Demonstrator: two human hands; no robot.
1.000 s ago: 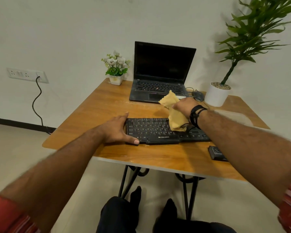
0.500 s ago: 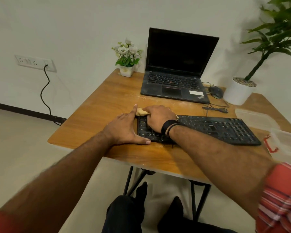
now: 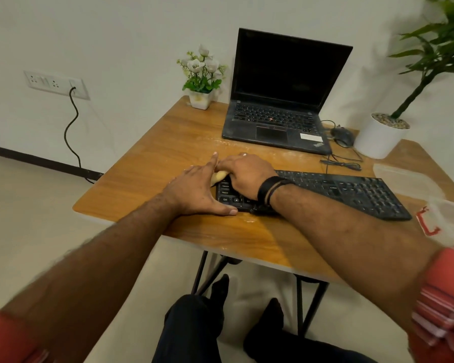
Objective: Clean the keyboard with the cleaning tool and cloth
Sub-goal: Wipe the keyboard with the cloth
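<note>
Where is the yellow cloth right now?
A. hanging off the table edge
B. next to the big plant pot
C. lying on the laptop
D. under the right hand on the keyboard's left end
D: the yellow cloth peeks out beneath the right hand pressing on the keyboard at its left end.

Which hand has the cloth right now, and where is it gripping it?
The right hand covers the yellow cloth on the keyboard's left end; only one corner shows, so the grip point cannot be told. The left hand holds nothing.
</note>
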